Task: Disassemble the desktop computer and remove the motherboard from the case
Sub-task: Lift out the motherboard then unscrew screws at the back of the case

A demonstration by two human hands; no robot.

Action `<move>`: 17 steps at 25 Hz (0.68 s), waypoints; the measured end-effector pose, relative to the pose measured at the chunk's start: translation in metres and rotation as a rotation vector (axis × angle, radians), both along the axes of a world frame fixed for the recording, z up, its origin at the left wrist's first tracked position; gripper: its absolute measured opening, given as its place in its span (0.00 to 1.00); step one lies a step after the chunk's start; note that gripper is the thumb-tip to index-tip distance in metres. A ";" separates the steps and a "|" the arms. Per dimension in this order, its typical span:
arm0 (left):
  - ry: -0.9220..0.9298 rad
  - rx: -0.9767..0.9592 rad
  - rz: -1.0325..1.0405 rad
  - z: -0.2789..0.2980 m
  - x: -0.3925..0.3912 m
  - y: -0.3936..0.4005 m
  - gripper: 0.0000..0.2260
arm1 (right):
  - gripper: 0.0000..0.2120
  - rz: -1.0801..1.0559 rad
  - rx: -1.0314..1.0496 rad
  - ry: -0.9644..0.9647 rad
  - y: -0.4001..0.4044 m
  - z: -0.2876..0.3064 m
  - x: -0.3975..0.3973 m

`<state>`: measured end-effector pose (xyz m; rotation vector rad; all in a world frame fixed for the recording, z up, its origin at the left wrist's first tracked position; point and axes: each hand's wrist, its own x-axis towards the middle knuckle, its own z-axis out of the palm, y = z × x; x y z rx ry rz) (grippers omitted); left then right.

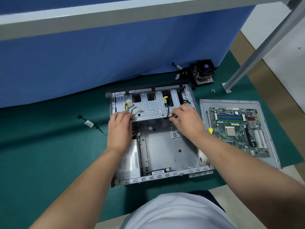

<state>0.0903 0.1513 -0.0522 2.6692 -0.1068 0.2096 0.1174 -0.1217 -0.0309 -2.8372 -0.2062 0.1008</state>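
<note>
Since the motherboard is already lying outside the case, on the side panel just to its right, the main job is looking done, and what is left seems to be loose wiring and the drive cage. The left hand is resting on the cage edge with fingers curled over it beside the yellow-wired plugs, while the right hand is pinching a black cable at the cage's right end. A cooler is sitting well behind the case, with screws nearby, and a screwdriver is lying on the panel beside the board. The case floor is lying open between the arms, though the cage's sheet-metal rim is running close under both hands. To the left, the green mat is giving room, apart from one stray cable.
</note>
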 end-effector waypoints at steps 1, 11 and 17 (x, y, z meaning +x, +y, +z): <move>0.002 -0.023 -0.012 -0.001 0.001 0.001 0.12 | 0.13 0.027 -0.018 -0.010 -0.004 0.001 0.003; 0.095 -0.185 0.048 -0.002 0.006 0.005 0.17 | 0.12 0.114 -0.037 -0.003 -0.017 0.005 0.018; 0.068 -0.186 0.010 -0.004 0.003 0.005 0.12 | 0.13 -0.073 0.187 -0.006 -0.011 0.002 0.008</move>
